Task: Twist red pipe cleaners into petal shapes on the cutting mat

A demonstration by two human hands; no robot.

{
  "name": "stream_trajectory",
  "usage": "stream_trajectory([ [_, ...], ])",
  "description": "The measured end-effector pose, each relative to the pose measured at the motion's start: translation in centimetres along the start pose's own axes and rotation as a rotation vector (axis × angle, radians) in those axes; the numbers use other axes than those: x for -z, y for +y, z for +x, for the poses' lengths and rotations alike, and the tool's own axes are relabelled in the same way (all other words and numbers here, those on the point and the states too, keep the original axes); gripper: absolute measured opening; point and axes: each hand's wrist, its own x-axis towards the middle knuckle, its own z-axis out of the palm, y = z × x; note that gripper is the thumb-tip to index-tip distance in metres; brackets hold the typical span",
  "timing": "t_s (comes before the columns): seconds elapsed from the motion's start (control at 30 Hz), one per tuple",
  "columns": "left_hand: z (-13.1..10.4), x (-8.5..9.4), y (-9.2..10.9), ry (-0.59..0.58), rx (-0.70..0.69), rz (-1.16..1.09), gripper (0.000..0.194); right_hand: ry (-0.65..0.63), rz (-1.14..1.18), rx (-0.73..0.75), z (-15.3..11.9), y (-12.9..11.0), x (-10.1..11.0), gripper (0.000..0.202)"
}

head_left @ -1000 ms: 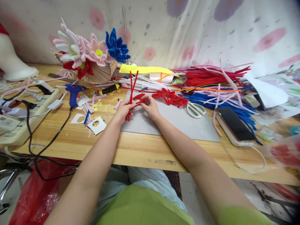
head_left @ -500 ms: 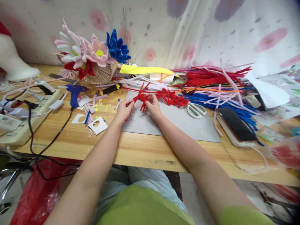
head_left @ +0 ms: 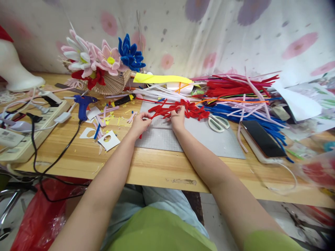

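Pinched in my left hand (head_left: 140, 124), over the left part of the grey cutting mat (head_left: 162, 139), is a red pipe cleaner; a short red end shows below the palm. My right hand (head_left: 178, 119) is closed at the fingertips on red pipe cleaners (head_left: 163, 111), just at the left side of a heap of bent red pipe cleaner loops (head_left: 196, 111). Its fingertips are partly hidden among the red strands. White-handled scissors (head_left: 218, 123) lie on the mat, right of the heap.
Bundles of red pipe cleaners (head_left: 230, 87) and blue pipe cleaners (head_left: 225, 113) lie behind and to the right, near a phone (head_left: 263, 138). At left are a blue glue gun (head_left: 85, 104), a power strip (head_left: 34, 134) and paper scraps. Fuzzy flowers (head_left: 110, 59) stand at the back.
My right hand has shifted right, away from my left hand and closer to the red heap. The red strands between the hands now lie lower and more spread out.
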Motion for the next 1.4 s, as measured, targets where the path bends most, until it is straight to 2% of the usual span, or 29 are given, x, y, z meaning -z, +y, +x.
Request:
stream_trajectory([
  [0.17, 0.1, -0.1, -0.2, 0.015, 0.020, 0.050, 0.010, -0.024, 0.100, -0.031, -0.3, -0.7, -0.3, 0.021],
  [0.27, 0.5, 0.0, -0.5, 0.073, -0.032, 0.058, 0.007, -0.060, 0.106, -0.067, -0.7, -1.0, -0.3, 0.020],
  [0.43, 1.1, 0.3, -0.8, 0.180, -0.070, -0.018, 0.004, -0.073, 0.102, -0.031, -0.9, -1.1, -0.2, 0.021],
  [0.7, 0.3, -0.4, -1.2, 0.031, -0.193, 0.237, 0.004, -0.077, 0.133, -0.008, -0.9, -1.2, -0.4, 0.022],
  [0.8, 0.3, -0.7, -1.5, 0.002, -0.236, 0.282, 0.009, -0.172, 0.116, -0.019, -1.6, -1.4, -0.7, 0.023],
  [0.9, 0.5, -0.8, -1.9, -0.020, -0.225, 0.254, 0.017, -0.358, 0.003, -0.050, -2.4, -1.4, -1.1, 0.021],
  [1.0, 0.8, -0.8, -2.2, -0.012, -0.207, 0.177, 0.021, -0.498, -0.127, 0.001, -2.9, -1.1, -1.3, 0.015],
  [1.13, 1.0, -0.7, -2.2, 0.008, -0.229, 0.141, 0.013, -0.568, -0.174, 0.088, -3.1, -1.1, -0.9, 0.021],
  [1.2, 0.9, -0.7, -2.0, 0.013, -0.189, 0.107, 0.011, -0.605, -0.117, 0.119, -3.0, -1.3, -0.7, 0.026],
  [1.33, 0.8, -0.7, -1.4, 0.026, -0.086, 0.004, 0.009, -0.661, 0.027, 0.049, -2.7, -1.7, -0.6, 0.027],
  [1.4, 0.7, -0.8, -1.1, 0.017, -0.050, -0.033, 0.009, -0.648, 0.040, 0.030, -2.4, -1.7, -0.7, 0.030],
])
